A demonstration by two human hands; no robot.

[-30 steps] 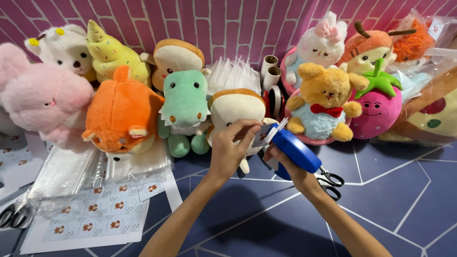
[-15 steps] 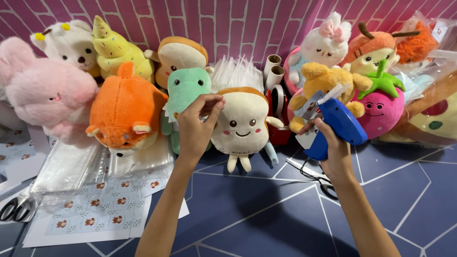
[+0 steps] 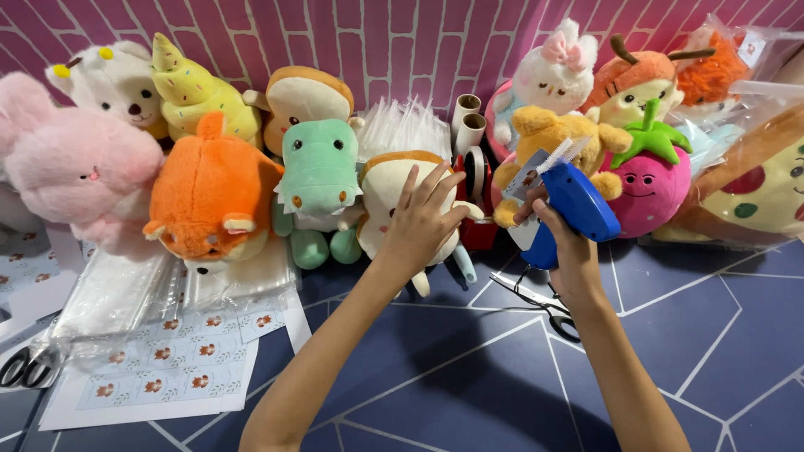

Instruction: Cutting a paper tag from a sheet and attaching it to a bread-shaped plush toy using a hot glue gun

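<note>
**Left hand on toast plush, right hand holding blue tagging gun**

Left hand (image 3: pixel 421 219): fingers spread wide, palm pressed on the front of the toast-shaped plush (image 3: pixel 402 201). Flat touch, not a closed grip. The plush stands upright mid-row, at the far edge of the dark blue tabletop (image 3: pixel 469 368), and the hand covers most of its face.

Right hand (image 3: pixel 559 243): wrapped around the handle of the blue tagging gun (image 3: pixel 574 209), held up off the tabletop just right of the toast plush. A white comb of fasteners sticks out of the top. The gun sits in front of the yellow bear plush (image 3: pixel 544 142); can't tell whether they touch.

Around them:
- green crocodile plush (image 3: pixel 318 180) just left of the toast plush, touching it
- orange plush (image 3: pixel 209 197) further left, then pink fluffy plush (image 3: pixel 71 167) at far left
- red tape dispenser (image 3: pixel 477 197) between toast plush and bear
- strawberry plush (image 3: pixel 649 180) right of the gun
- black-handled scissors (image 3: pixel 548 305) flat on the tabletop, below the right wrist
- sticker sheet (image 3: pixel 159 377) and clear bags (image 3: pixel 117 297) near left; second pair of scissors (image 3: pixel 25 368) at left edge
- pink brick-pattern wall (image 3: pixel 377 42) behind the row
</note>
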